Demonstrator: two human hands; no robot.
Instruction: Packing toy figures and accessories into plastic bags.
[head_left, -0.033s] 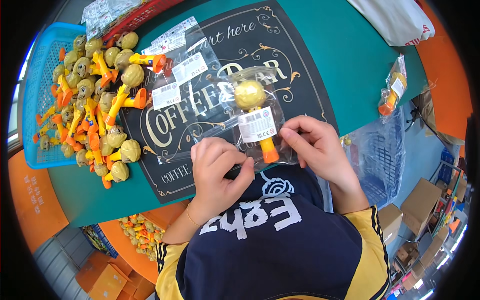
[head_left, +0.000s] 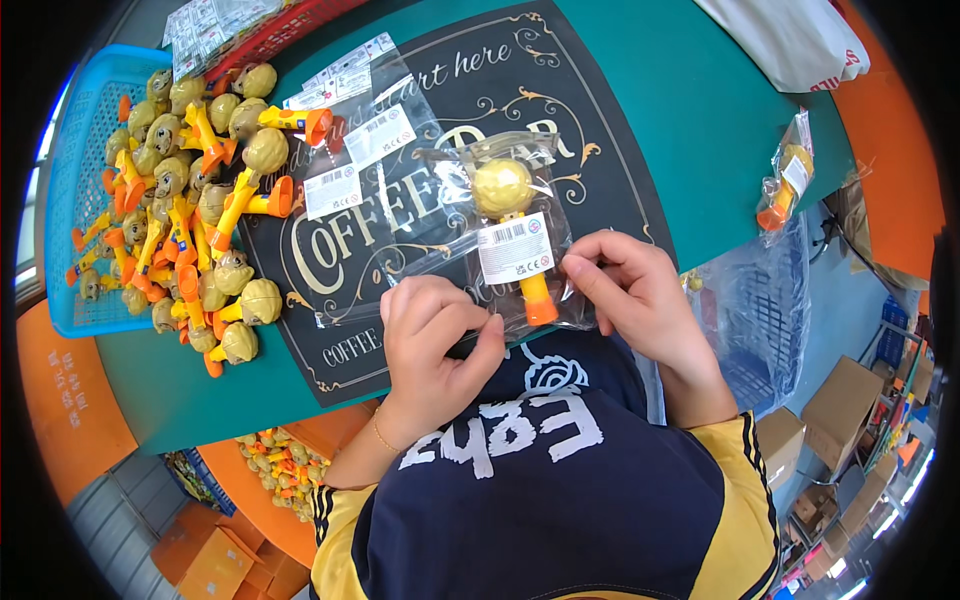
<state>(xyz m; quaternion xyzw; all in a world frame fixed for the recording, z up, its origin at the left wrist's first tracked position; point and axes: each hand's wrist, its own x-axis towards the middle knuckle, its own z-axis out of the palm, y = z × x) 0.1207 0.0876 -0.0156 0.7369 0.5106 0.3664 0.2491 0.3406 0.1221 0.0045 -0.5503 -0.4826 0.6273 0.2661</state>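
Note:
A clear plastic bag [head_left: 545, 150] lies on the black printed mat [head_left: 610, 130] in front of me. Inside it is a toy figure [head_left: 502, 188] with a round gold head, a yellow body and an orange base pointing toward me. A white label [head_left: 516, 248] covers the toy's middle. My right hand [head_left: 635, 292] pinches the bag's right edge between thumb and forefinger. At the lower left corner of the bag, my left hand [head_left: 435, 335] is curled, thumb tip against the plastic. Flat bags with white labels [head_left: 380, 135] lie to the left, partly overlapping.
A blue basket [head_left: 62, 270] spilling gold-headed toys [head_left: 185, 180] stands on the left of the green table [head_left: 690, 120]. A red basket [head_left: 270, 40] with printed sheets is behind it. Far right are a bagged toy [head_left: 790, 185] and a white bag [head_left: 790, 45]. Cardboard boxes [head_left: 840, 400] stand on the floor.
The toy and its label have shifted very slightly within the bag, and the head shows a little more rounded and lower. Both hands stay almost where they were.

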